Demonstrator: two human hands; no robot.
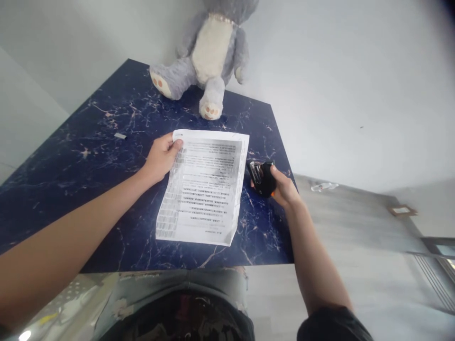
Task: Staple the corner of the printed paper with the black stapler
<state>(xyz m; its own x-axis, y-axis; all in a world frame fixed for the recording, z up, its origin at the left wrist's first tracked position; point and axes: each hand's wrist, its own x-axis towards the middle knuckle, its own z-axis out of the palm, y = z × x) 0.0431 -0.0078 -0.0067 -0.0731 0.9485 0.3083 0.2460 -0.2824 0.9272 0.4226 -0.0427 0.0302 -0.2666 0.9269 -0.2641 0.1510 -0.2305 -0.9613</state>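
Observation:
My left hand [164, 158] pinches the upper left corner of a printed sheet of paper [206, 194], thumb on top. The sheet is held over the table, covered in dense text lines too blurred to read, with a slight bend at its lower right corner. To the right of the paper, my right hand [284, 187] is closed around what looks like a black stapler [263, 179], with a shiny front part and a bit of orange below. A small gap separates this tool from the paper's right edge. Some of my right fingers are hidden behind it.
Below the hands is a dark blue marble-patterned table [95, 156]. A grey and cream teddy bear [209, 57] sits at its far edge. One small whitish piece [120, 136] lies on the left side. On the floor at right are a clear plastic item [324, 186] and a brown object [402, 210].

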